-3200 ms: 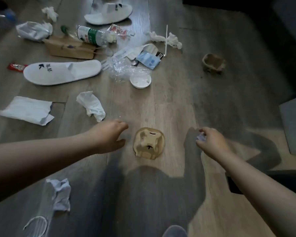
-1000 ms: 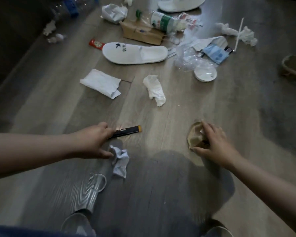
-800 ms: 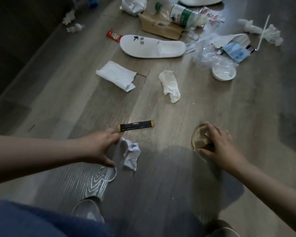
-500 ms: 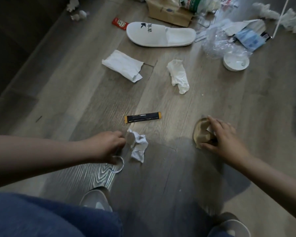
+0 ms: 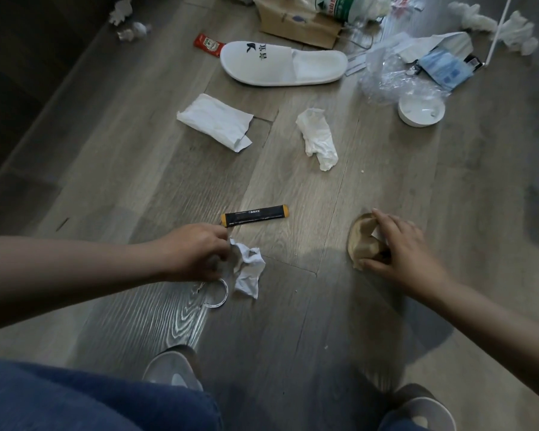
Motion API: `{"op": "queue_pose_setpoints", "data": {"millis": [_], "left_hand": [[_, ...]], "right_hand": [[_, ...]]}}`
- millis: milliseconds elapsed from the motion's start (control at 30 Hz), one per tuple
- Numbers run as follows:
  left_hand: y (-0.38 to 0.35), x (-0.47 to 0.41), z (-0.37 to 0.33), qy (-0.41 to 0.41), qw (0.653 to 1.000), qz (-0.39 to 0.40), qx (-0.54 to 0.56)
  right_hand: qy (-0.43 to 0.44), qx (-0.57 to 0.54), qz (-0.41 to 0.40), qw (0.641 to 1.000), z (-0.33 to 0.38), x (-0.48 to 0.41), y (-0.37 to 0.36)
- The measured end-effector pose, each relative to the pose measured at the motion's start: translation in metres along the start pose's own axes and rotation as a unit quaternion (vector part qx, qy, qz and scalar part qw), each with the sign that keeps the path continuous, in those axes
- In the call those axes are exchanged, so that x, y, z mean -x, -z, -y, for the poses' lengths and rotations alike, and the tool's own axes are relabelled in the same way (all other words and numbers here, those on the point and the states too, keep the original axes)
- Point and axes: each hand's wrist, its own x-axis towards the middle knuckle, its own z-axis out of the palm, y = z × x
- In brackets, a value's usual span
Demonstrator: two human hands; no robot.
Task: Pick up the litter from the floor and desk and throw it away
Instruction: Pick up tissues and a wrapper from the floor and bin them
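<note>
- Task's barely getting going, by my read: the grey wood-plank floor (image 5: 386, 188) is carrying litter all over, nothing visibly binned, no bin in view.
- Lying near the hands: black stick sachet w/ yellow ends (image 5: 254, 215), just beyond the left fingers, untouched; thin white plastic ring (image 5: 219, 296), just under the left hand.
- Lying further out: flat folded white napkin (image 5: 215, 122), twisted white tissue (image 5: 318, 139), round white plastic lid (image 5: 421, 111), clear crinkled plastic wrap (image 5: 389, 76), red ketchup packet (image 5: 208, 44), brown cardboard box (image 5: 296, 23), green-label plastic bottle (image 5: 343, 7) at the top edge. White disposable slipper (image 5: 283, 63) is sitting among it; can't say if it counts as litter.
- Left hand (image 5: 193, 252): I'm seeing it curled narrow, fingertips pinching the near edge of the crumpled white paper wad (image 5: 248, 268). The wad is resting on the floor, not lifted yet.
- Right hand (image 5: 402, 247): fingers are spreading over and gripping the tan moulded-pulp cup holder (image 5: 365, 239), thumb at its near rim. A white scrap is showing under the fingers; can't tell what it is.
- Whether the holder is clearing the floor, can't tell.
- Bench isn't in view, so that half is unchecked.
</note>
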Motion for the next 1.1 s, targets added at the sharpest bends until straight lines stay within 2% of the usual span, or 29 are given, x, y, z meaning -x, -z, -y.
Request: {"op": "queue_pose_setpoints", "data": {"millis": [100,300,500,600,733,967,1100], "left_hand": [[-0.008,-0.001,-0.003,-0.017,0.999,0.007,-0.036],[-0.011,-0.004,-0.007,-0.048,0.998,0.017,-0.031],[0.001,-0.004,-0.006,-0.049,0.998,-0.01,0.029],[-0.001,-0.014,-0.013,-0.021,0.996,-0.056,0.062],[-0.002,-0.028,-0.02,0.056,0.994,-0.081,0.038],[-0.01,-0.047,-0.033,0.078,0.996,0.04,-0.013],[-0.007,-0.053,-0.028,0.119,0.988,0.069,0.069]], "right_hand": [[-0.002,0.0,0.002,1.0,-0.001,0.0,-0.001],[-0.003,-0.006,-0.002,1.0,-0.005,0.0,-0.004],[0.003,-0.011,-0.012,1.0,-0.008,-0.001,-0.008],[0.004,-0.008,-0.016,1.0,-0.007,-0.001,-0.008],[-0.003,-0.013,-0.016,1.0,-0.007,-0.001,-0.009],[-0.003,-0.024,-0.022,0.999,-0.007,-0.001,-0.009],[-0.007,-0.027,-0.022,0.999,-0.007,-0.001,-0.01]]}}
